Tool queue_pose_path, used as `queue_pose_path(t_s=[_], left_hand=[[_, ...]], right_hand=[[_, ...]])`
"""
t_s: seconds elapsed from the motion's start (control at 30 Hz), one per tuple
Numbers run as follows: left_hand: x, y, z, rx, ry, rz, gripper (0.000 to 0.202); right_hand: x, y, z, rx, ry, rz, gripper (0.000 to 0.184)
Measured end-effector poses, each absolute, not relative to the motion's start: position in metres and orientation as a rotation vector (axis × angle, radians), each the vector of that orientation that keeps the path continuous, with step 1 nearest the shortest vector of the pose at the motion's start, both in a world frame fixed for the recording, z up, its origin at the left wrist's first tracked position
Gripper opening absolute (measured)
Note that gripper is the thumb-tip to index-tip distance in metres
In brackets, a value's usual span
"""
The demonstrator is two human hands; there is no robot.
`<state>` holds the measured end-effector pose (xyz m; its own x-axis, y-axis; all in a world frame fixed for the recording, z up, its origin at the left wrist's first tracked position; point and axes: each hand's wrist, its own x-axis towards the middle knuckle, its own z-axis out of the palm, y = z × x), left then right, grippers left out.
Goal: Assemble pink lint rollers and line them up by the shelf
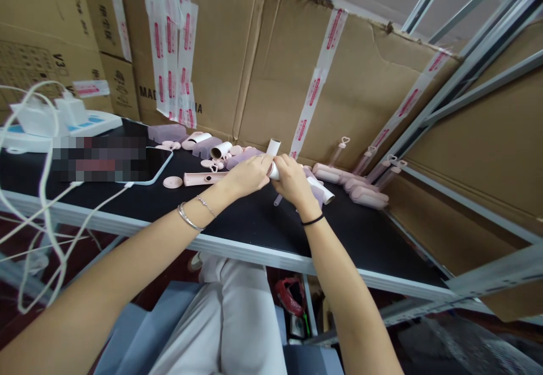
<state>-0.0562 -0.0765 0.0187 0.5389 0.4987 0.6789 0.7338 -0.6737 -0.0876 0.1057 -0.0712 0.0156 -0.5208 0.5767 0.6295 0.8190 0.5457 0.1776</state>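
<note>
My left hand (248,174) and my right hand (292,181) meet over the black tabletop (237,222), both with fingers closed around a small white roll (274,170) held between them. Another white roll (274,147) stands upright just behind my hands. A pink handle piece (203,179) lies left of my left hand. More white rolls (220,150) and pale purple covers (206,146) lie behind it. A clear thin stick (278,199) pokes out below my right hand.
Pink assembled rollers (360,188) lie in a row at the right. A phone (106,163), a white power strip (59,123) and white cables (38,216) sit at the left. Taped cardboard (271,75) walls the back; a metal frame (466,64) rises at right.
</note>
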Motion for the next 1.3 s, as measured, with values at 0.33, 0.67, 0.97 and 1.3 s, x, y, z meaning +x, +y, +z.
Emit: queue_pose_path(t_s=[0.33, 0.67, 0.97, 1.3], left_hand=[[-0.071, -0.061, 0.016, -2.51, -0.733, -1.117, 0.023], [-0.063, -0.059, 0.013, -2.372, -0.606, -1.239, 0.023], [-0.063, -0.045, 0.009, -2.301, -0.605, -1.162, 0.031], [-0.063, -0.033, 0.003, -2.482, -0.522, -1.22, 0.033]], right_hand=[[0.117, -0.069, 0.015, -0.978, -2.216, -0.467, 0.028], [0.109, -0.07, 0.011, -0.811, -2.043, -0.206, 0.031], [0.098, -0.065, 0.0, -0.771, -1.874, 0.072, 0.035], [0.091, -0.047, -0.013, -0.799, -1.688, 0.339, 0.041]])
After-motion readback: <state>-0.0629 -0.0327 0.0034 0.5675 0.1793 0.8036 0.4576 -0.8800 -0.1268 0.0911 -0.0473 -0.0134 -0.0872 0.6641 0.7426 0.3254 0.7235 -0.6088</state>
